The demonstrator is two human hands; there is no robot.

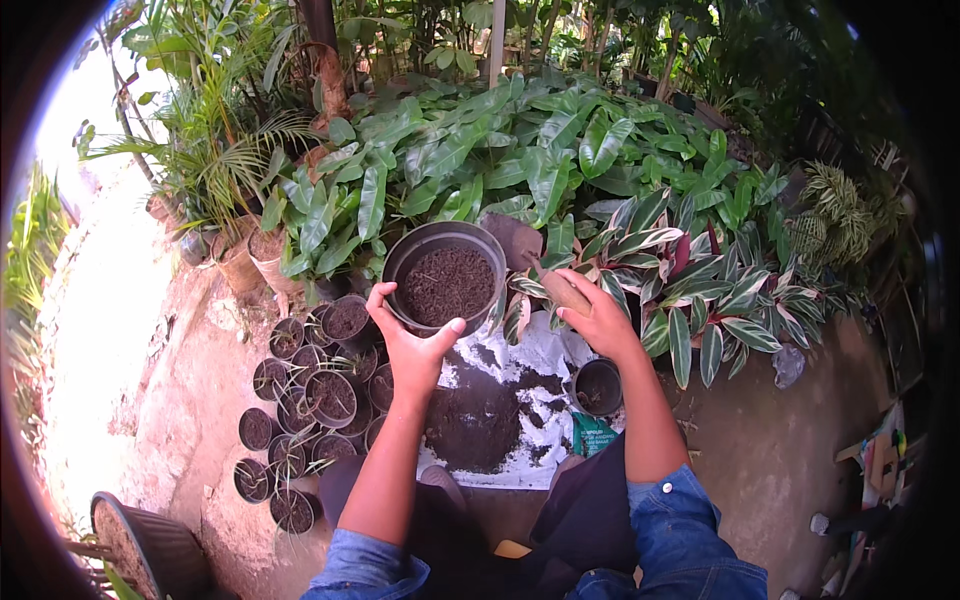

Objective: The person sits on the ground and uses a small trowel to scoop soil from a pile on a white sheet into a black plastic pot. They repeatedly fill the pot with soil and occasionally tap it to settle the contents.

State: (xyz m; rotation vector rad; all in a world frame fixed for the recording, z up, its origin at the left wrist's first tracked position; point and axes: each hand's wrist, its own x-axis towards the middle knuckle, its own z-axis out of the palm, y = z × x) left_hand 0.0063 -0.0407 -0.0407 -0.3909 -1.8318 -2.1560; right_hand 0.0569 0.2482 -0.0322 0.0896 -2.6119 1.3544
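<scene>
My left hand point(412, 345) grips the near rim of a black plastic plant pot point(393, 259), its thumb and fingers spread around the side. Dark, crumbly soil point(450, 283) lies inside that pot. In my right hand point(600, 319) is a garden trowel by its wooden handle point(564, 291); the soil-stained blade point(514, 240) points up and left beside the pot. Below both hands, a heap of potting soil point(476, 420) lies on a white plastic sheet point(536, 472). A smaller black pot point(598, 386) stands on the sheet's right side, near my right forearm.
Several small black pots point(289, 457) with soil, some with thin grassy seedlings, cluster at left. A large ribbed pot point(161, 544) is at lower left. Broad-leaved plants point(480, 157) and variegated plants point(697, 285) border the far side. A green printed bag point(592, 433) lies by my right knee.
</scene>
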